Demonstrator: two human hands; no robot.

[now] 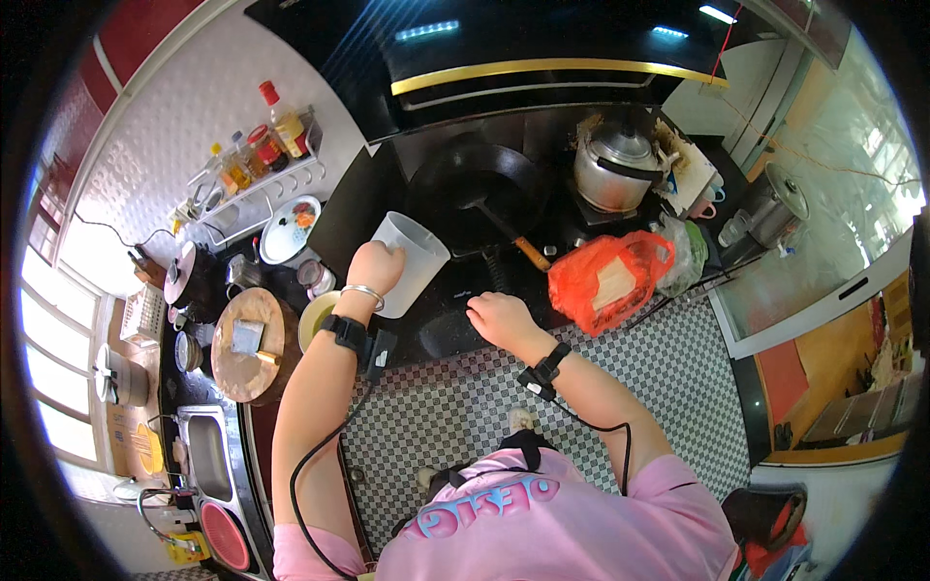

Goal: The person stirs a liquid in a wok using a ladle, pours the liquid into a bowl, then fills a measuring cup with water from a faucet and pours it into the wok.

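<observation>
My left hand (376, 267) grips a translucent plastic jug (411, 256) by its handle side, tilted above the left front of the black cooktop. A bowl (311, 319) with yellowish-green contents stands below my left wrist, partly hidden by it. Over the cooktop's front edge is my right hand (501, 319), its fingers curled together and nothing visible in them. Behind both hands sits a dark wok (472, 174) on the burner. A spatula with a wooden handle (532, 253) rests in it, the handle leaning over the rim towards me.
A red plastic bag (610, 283) lies right of my right hand, with a metal kettle (616, 171) behind it. On the left are a round wooden chopping board (248, 363) bearing a cleaver (248, 337), and a sink (209, 450). A range hood (552, 69) hangs overhead.
</observation>
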